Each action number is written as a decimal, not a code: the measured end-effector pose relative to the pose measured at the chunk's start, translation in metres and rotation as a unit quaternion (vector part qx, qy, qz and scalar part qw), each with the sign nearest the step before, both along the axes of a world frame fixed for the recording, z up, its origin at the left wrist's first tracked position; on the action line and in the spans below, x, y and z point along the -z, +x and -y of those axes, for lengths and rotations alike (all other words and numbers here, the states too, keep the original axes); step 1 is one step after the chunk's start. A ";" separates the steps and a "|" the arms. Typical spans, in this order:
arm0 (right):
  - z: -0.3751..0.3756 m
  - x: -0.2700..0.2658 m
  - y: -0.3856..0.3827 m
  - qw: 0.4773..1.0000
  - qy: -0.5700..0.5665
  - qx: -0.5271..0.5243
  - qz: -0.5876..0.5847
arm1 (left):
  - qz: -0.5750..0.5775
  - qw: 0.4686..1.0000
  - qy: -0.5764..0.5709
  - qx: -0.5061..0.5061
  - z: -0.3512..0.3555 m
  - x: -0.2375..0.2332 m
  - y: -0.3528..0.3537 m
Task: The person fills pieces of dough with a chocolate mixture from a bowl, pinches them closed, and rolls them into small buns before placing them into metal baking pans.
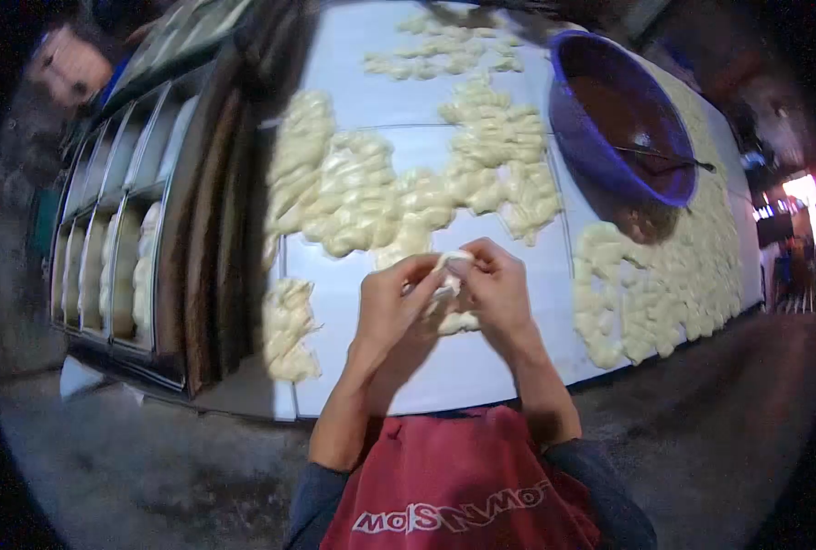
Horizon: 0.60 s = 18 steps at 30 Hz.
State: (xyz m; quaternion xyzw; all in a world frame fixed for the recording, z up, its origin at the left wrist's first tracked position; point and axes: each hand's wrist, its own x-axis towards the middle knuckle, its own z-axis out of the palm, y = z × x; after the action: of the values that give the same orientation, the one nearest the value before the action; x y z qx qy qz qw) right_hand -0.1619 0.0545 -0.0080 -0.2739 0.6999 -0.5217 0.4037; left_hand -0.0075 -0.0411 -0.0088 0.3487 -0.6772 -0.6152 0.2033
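Both my hands meet over the near part of the white table, pinching one piece of pale dough (448, 283) between them. My left hand (391, 298) has thumb and fingers closed on its left side. My right hand (497, 286) grips the upper right of the same piece. Under my hands a small lump of dough (459, 323) lies on the table. Just beyond them spreads a large cluster of dough pieces (362, 197), pressed close together. A smaller dough cluster (290, 330) is left of my left forearm.
A purple basin (568, 119) with brown liquid and a dark-handled utensil stands at the right back of the white table (518, 275). More dough pieces (655, 293) cover the right side. At left, a rack of metal tins (142, 197) holds some dough.
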 end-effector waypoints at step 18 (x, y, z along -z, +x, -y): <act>-0.053 -0.074 -0.261 0.964 -0.219 0.106 0.102 | -0.194 0.952 0.194 0.138 -0.122 0.007 -0.232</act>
State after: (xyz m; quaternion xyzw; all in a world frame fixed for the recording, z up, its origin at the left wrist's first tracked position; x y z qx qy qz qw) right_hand -0.4233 0.1078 0.0658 -0.2254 0.5483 -0.7274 0.3455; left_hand -0.2399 0.0808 -0.0154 0.1588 -0.5336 -0.8125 0.1727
